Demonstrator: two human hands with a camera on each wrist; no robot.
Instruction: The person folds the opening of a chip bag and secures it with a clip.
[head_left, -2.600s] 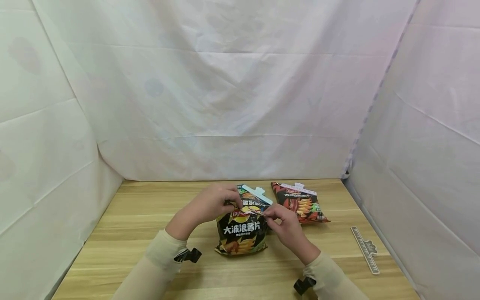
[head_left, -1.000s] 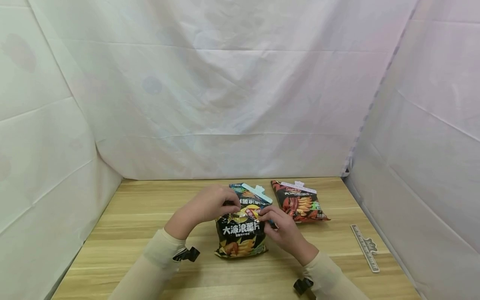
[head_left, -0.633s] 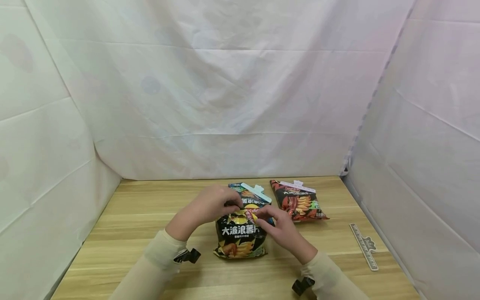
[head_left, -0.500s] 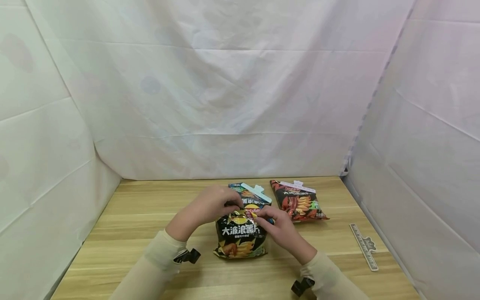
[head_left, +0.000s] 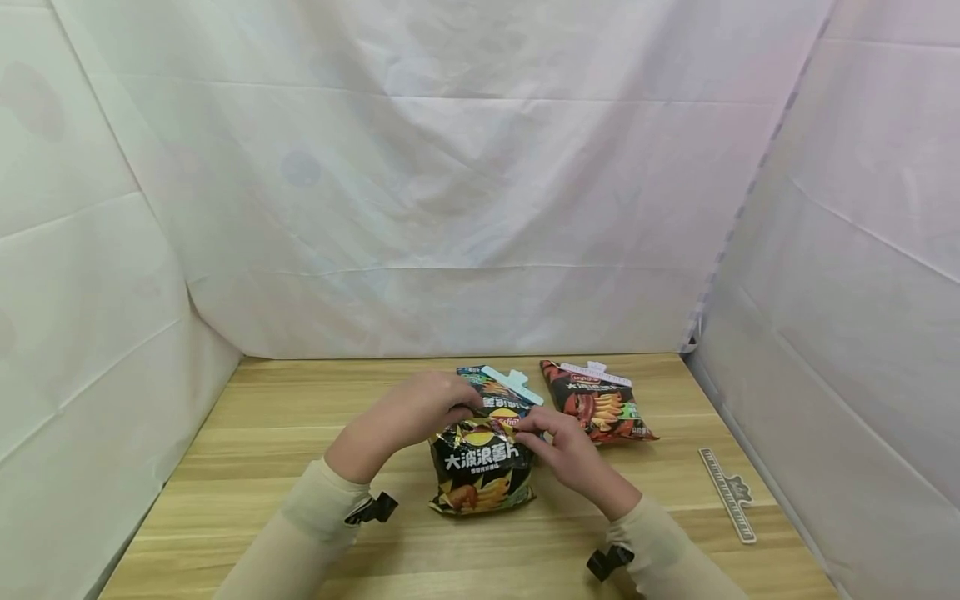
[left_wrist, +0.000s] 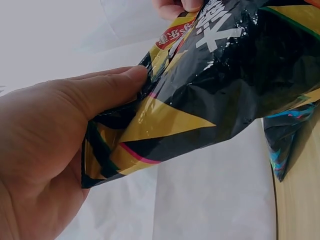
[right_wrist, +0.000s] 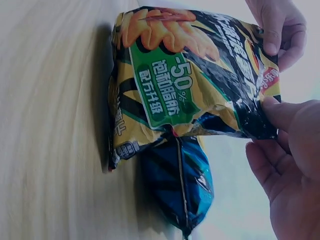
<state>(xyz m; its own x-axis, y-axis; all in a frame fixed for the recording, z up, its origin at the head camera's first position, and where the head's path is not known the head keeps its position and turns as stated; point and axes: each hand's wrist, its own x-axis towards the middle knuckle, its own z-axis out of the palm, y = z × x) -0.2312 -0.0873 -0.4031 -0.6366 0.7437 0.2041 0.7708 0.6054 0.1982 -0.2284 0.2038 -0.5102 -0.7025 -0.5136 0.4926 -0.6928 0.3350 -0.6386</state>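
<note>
A black and yellow chip bag (head_left: 483,475) stands upright near the middle of the table, its top folded over. My left hand (head_left: 420,408) pinches the upper left corner. In the left wrist view, the left thumb (left_wrist: 112,87) presses the crinkled film while the fingers go behind it. On the other side, my right hand (head_left: 570,450) pinches the top right corner of the same bag. The right wrist view shows the right thumb (right_wrist: 282,112) on the front of the fold and its fingers beneath.
Behind stands a blue chip bag (head_left: 474,377) with a light blue clip (head_left: 513,385). A red chip bag (head_left: 600,408) with a white clip (head_left: 596,374) lies to its right. A grey clip (head_left: 727,495) rests near the right table edge. White cloth (head_left: 480,183) surrounds the table.
The bag's top has been folded down, covering the red logo that showed on its front at first. The right fingertips have shifted slightly left along the fold. The left hand stays nearly in place.
</note>
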